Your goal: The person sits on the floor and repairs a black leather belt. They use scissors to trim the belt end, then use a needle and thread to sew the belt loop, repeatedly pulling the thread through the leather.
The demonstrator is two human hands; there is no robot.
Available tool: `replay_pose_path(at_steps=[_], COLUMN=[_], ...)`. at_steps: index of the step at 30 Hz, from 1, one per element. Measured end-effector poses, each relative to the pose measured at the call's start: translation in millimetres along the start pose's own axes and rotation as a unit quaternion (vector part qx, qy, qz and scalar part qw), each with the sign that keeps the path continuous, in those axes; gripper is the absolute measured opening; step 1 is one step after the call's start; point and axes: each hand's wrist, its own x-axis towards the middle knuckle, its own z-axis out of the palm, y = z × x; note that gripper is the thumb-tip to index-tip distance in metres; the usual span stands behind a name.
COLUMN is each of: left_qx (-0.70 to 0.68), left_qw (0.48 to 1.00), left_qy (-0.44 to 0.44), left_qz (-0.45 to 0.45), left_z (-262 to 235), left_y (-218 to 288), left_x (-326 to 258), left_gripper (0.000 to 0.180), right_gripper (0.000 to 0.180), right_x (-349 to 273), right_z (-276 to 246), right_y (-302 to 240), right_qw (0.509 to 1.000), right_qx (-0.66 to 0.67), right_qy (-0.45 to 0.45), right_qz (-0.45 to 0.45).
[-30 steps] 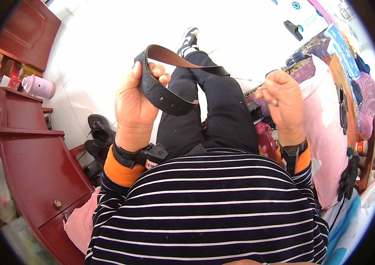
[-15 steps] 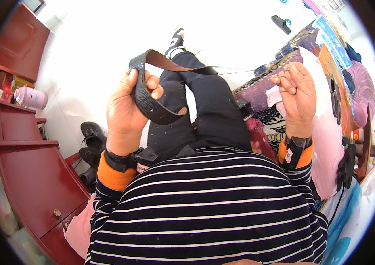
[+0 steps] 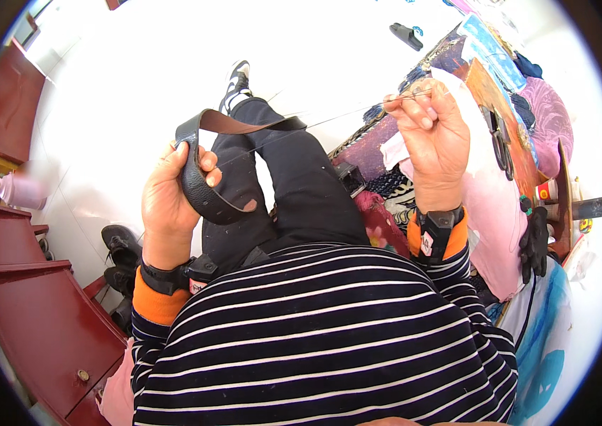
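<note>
My left hand (image 3: 167,206) grips a black leather belt (image 3: 199,186) with a brown underside, bent into a loop above my left leg. Its fingers wrap around the strap, and small holes show near the end with the brown tip. From the belt's far end a thin dark thread (image 3: 343,115) runs up and right to my right hand (image 3: 434,138). That hand is raised, its fingers curled and pinched on the thread. Whether a needle is between the fingertips is too fine to make out.
Black-handled scissors (image 3: 497,142) lie on a wooden board at right, beside pink cloth (image 3: 482,206) and a black glove (image 3: 534,245). A dark red cabinet (image 3: 45,334) stands at left, with black shoes (image 3: 122,248) beside it. A pink spool (image 3: 20,192) sits above it.
The whole view has shifted, so most things appear further left. My right hand has moved slightly away from my body with the thread. My left hand still holds the belt.
</note>
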Motion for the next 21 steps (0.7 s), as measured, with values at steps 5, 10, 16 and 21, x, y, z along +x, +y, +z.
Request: replay_pose_path(at_steps=[5,10,16,21], left_qx=[0.035,-0.001,-0.011,-0.025], left_qw=[0.999,0.999,0.999,0.999], left_qy=[0.016,-0.005,-0.002,-0.002], left_qz=[-0.013,-0.039,-0.037,-0.039], left_z=[1,-9,-20,-20], left_y=[-4,-6,-5,-4], left_x=[-1,3,7,7], left_gripper=[0.012,0.008,0.010,0.010], right_gripper=[0.010,0.009,0.012,0.012], right_x=[-2,-1,0,0], right_z=[11,21,21,22], right_y=[-3,-3,4,2], right_qw=[0.998,0.994,0.999,0.999], right_qx=[0.060,0.056,0.010,0.025], right_qy=[-0.029,-0.091,-0.029,-0.044], right_qz=[0.007,0.017,-0.025,-0.020])
